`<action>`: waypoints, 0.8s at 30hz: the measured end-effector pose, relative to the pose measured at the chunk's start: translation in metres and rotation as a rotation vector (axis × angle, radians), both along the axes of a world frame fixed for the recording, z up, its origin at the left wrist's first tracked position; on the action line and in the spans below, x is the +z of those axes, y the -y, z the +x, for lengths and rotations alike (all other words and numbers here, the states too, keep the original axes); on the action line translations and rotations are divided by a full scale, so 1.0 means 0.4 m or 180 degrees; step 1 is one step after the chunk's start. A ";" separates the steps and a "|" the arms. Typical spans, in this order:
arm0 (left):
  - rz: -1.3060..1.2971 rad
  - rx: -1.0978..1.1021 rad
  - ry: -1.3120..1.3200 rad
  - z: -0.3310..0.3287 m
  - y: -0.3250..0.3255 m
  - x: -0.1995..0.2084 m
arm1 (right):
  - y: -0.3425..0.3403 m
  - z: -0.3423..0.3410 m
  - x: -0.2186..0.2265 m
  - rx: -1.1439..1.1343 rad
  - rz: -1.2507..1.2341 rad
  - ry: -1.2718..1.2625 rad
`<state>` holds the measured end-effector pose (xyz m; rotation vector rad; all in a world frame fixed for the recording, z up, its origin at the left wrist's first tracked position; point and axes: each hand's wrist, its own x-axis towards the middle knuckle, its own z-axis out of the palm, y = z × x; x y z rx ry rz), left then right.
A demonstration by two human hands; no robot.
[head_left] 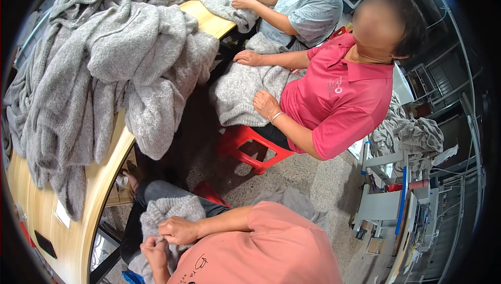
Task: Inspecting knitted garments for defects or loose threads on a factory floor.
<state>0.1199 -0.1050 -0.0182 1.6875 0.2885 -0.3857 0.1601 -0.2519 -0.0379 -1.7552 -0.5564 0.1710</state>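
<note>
In my lap lies a grey knitted garment (180, 207), spread over dark trousers. My right hand (178, 230) is closed on a bunched part of the knit. Just below and to its left, my left hand (154, 252) pinches the same fabric, with the fingertips of both hands close together. Small details between the fingers are too hidden to make out. Part of the garment hangs down beneath my left hand.
A wooden table (112, 164) to the left bears a tall heap of grey knits (104, 59) and a dark phone (45, 244). Two people (344, 96) (308, 13) sit beyond with grey knits, one on a red stool (255, 153). Machine frames (383, 206) stand at right.
</note>
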 end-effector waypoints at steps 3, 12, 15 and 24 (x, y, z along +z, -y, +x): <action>0.0059 -0.0316 0.0062 0.008 -0.014 -0.003 | 0.001 0.003 -0.001 0.0210 -0.0181 0.0064; -0.0284 0.0005 -0.0011 0.028 -0.001 0.022 | 0.009 0.009 0.013 0.0169 -0.0061 -0.0011; -0.0433 0.0155 -0.0072 0.017 -0.016 0.001 | 0.004 0.000 0.030 0.0157 -0.0153 0.0162; -0.0949 0.0693 -0.0322 0.024 -0.028 -0.014 | 0.077 0.031 0.046 0.1236 -0.0550 -0.0087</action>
